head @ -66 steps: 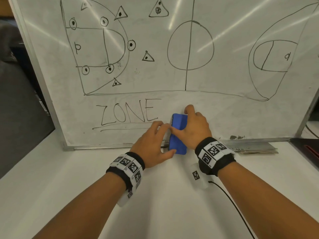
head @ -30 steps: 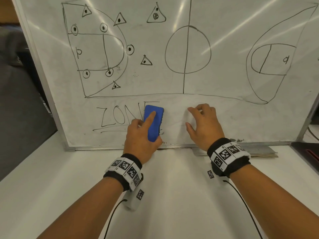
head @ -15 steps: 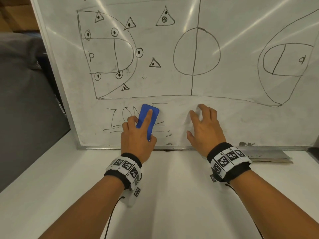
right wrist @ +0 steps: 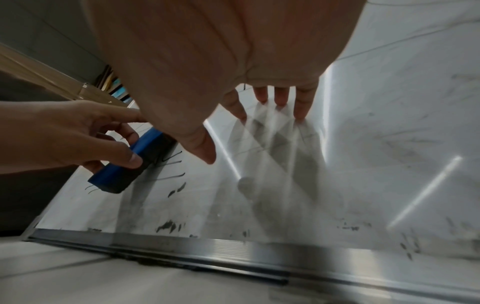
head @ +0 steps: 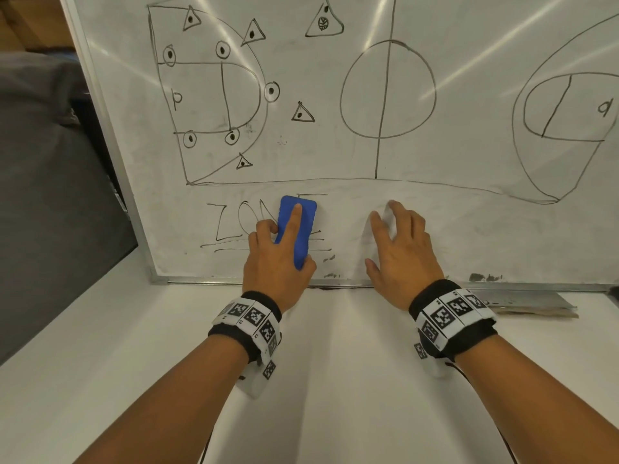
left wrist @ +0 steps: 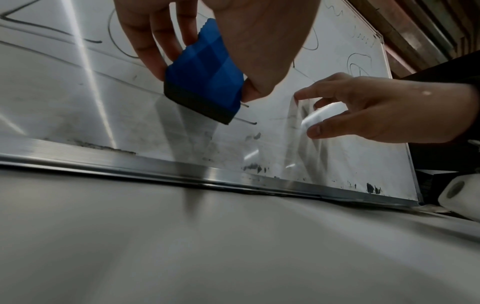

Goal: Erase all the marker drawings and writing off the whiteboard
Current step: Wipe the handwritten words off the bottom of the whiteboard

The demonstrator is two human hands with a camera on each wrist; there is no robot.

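A whiteboard (head: 318, 155) leans upright on a white table, covered with a black marker court sketch of circles, triangles and lines. The word ZONE (head: 234, 222) sits low on the left, its right end hidden. My left hand (head: 278, 252) grips a blue eraser (head: 296, 226) with a dark felt face (left wrist: 200, 102) and presses it flat on that word; the index finger lies along its back. My right hand (head: 398, 242) rests with spread straight fingers (right wrist: 301, 102) on the board, to the right of the eraser (right wrist: 135, 162).
The aluminium bottom frame (head: 335, 283) of the board meets the white table (head: 318, 380), with black marker dust along it. A flat grey object (head: 532, 304) lies on the table at the right. A dark grey surface (head: 43, 202) stands left of the board.
The eraser passed from my right hand to my left, then slid left over the end of ZONE. My right hand moved right and flattened on the board.
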